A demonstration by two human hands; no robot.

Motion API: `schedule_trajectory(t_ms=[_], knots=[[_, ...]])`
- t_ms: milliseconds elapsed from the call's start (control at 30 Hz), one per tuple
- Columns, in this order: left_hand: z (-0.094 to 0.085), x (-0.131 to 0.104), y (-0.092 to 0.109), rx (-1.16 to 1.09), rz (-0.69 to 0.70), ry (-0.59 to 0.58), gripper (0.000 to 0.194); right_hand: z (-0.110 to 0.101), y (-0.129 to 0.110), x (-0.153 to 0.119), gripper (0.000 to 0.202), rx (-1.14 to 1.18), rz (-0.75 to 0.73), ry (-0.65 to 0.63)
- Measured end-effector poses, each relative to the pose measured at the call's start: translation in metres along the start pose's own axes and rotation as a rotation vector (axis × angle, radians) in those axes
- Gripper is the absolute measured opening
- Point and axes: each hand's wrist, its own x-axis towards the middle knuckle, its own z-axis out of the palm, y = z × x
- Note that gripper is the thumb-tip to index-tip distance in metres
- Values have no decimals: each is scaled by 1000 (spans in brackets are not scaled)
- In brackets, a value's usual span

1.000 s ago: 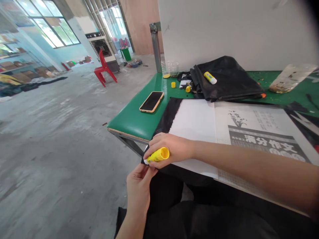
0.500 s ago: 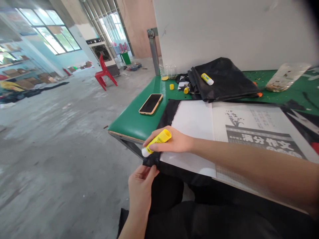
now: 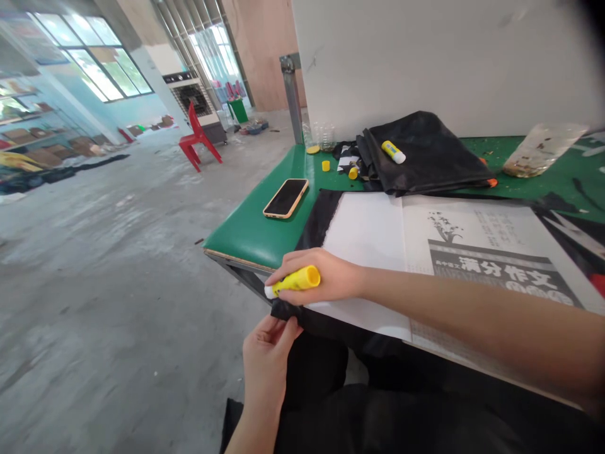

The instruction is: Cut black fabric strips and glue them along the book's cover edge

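1. Gripped the glue stick [image 3: 293,281] in the closed right hand [image 3: 326,275], near the table's front corner, tilted with the white end low and leftward
2. Pinched the black cloth [image 3: 285,310] by its corner between thumb and fingers of the left hand [image 3: 268,345], just below the glue stick; could not tell of any contact between white end and cloth
3. Saw the white page [image 3: 368,221] and printed page [image 3: 416,221] over the cloth, partly under the right forearm
4. Saw the phone [image 3: 286,198] on the green table [image 3: 250,233], beyond the right hand
5. Saw a second stick [image 3: 393,152] on the black pile [image 3: 430,157], near two yellow caps [image 3: 326,166]
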Motion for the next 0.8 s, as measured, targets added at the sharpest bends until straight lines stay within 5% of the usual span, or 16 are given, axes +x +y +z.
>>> schedule_trajectory(t_ms=[167, 400, 533, 800], knots=[[-1, 0, 0, -23, -10, 9, 33, -6, -6, -2, 17, 220, 215, -8], [4, -3, 8, -51, -4, 21, 26, 2, 6, 1, 22, -117, -146, -219], [2, 0, 4, -72, -10, -4, 24, 3, 8, 2, 30, -222, -215, -244], [-1, 0, -1, -65, -18, -1, 36, -5, -3, -1, 25, 278, 149, -21]])
